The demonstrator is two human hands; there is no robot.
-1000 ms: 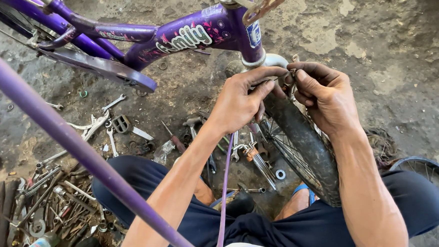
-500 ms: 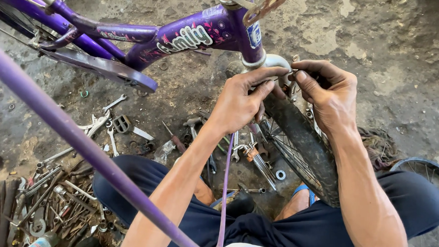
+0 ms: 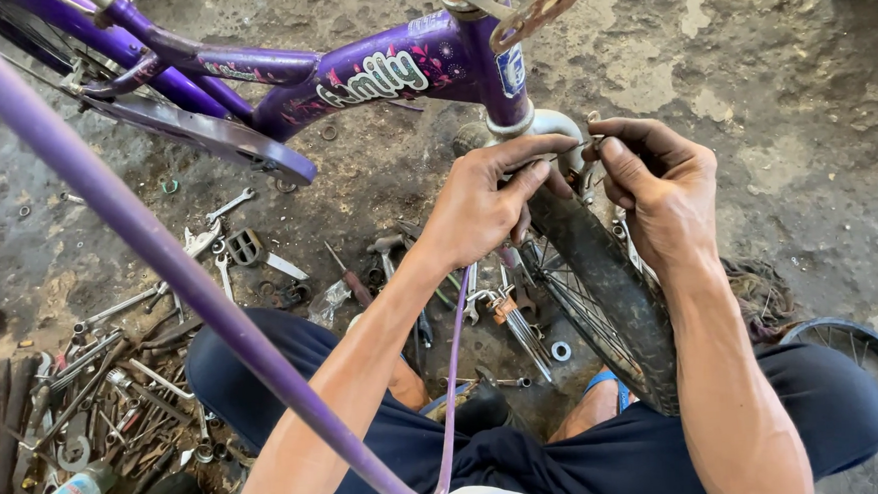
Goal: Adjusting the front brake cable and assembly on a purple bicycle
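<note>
Grimy, stained concrete floor (image 3: 771, 89); a heap of rusty spanners and metal tools (image 3: 86, 396) lies at far left. A purple steel bicycle frame (image 3: 370, 75) stands upside down. The left hand (image 3: 482, 210) curls, fingers pinched, at the black rubber front tyre (image 3: 611, 288) by the fork. The right hand (image 3: 661, 190) pinches a thin metal part there too.

Soft, even daylight (faint shadows), sharp centre, edges perhaps slightly stretched and blurred.
</note>
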